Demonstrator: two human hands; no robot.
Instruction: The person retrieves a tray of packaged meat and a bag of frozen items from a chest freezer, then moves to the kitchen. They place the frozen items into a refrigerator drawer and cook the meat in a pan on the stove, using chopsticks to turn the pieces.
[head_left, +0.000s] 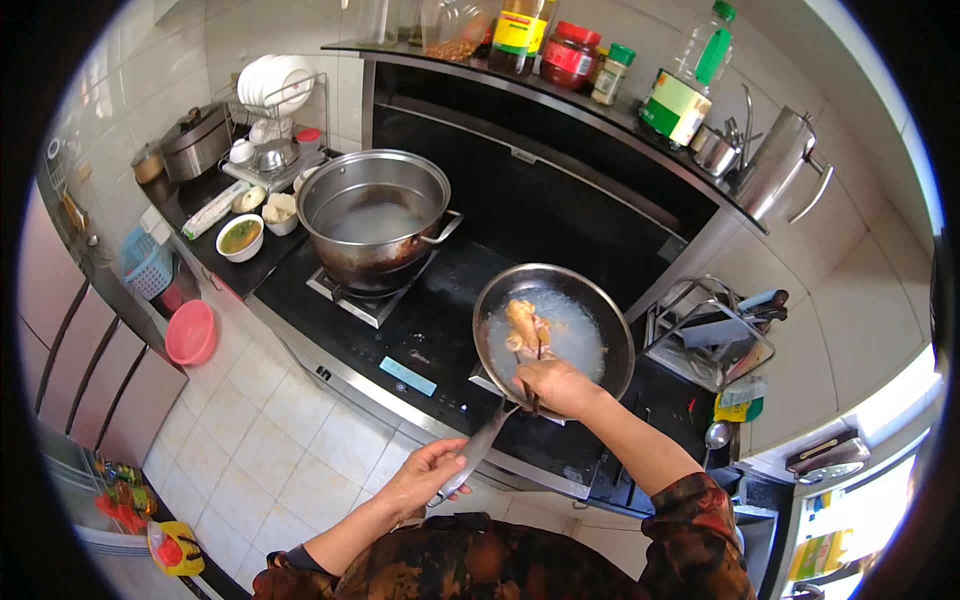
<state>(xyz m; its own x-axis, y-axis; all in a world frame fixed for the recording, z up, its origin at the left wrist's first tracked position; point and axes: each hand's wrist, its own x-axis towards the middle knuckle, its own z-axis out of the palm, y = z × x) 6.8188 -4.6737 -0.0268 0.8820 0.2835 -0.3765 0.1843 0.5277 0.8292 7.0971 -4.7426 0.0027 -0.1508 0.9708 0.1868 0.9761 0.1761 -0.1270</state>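
My left hand (427, 476) grips the metal handle (484, 448) of a round frying pan (616, 322) on the right side of the black cooktop. Cloudy liquid (585, 337) covers the pan's bottom. In it lies a browned piece of meat (523, 316) that looks like chicken. Over the pan's near side, my right hand (559, 386) holds dark chopsticks (538, 351). Their tips are at the meat, and whether they pinch it cannot be made out.
A large steel pot (373, 244) stands on the left burner, its outside scorched. Left of it are a bowl of soup (240, 238) and a dish rack (322, 105). Bottles and jars line the shelf (465, 66) above. A knife rack (705, 300) is right of the pan.
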